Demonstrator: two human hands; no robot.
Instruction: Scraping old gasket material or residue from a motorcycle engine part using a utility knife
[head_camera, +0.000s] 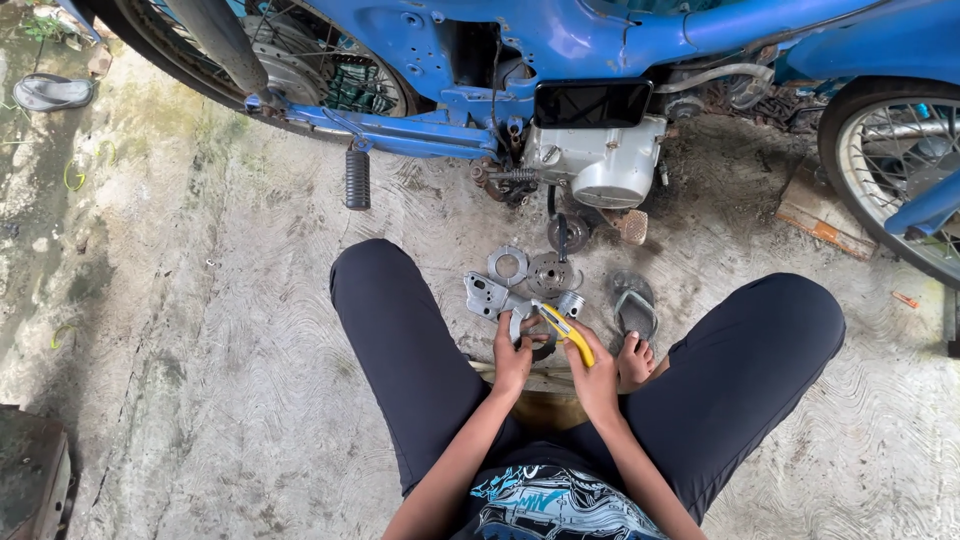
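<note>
1. Scraping: right hand (600, 375) clamped on a yellow knife (567, 333); blade tip on a grey metal part (522, 322).
2. Left hand (512, 358) closed on that part, held just above the floor (200, 330) between the knees.
3. Advice: keep strokes shallow and away from the left fingers; grip the part firmly.
4. Nearby: plates (508, 265), flanged disc (550, 272), sandal (635, 308), blue motorbike (560, 40).

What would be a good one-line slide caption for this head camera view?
Seated before a blue motorcycle, the right hand works a yellow-handled tool on a metal part held by the left hand.
</note>
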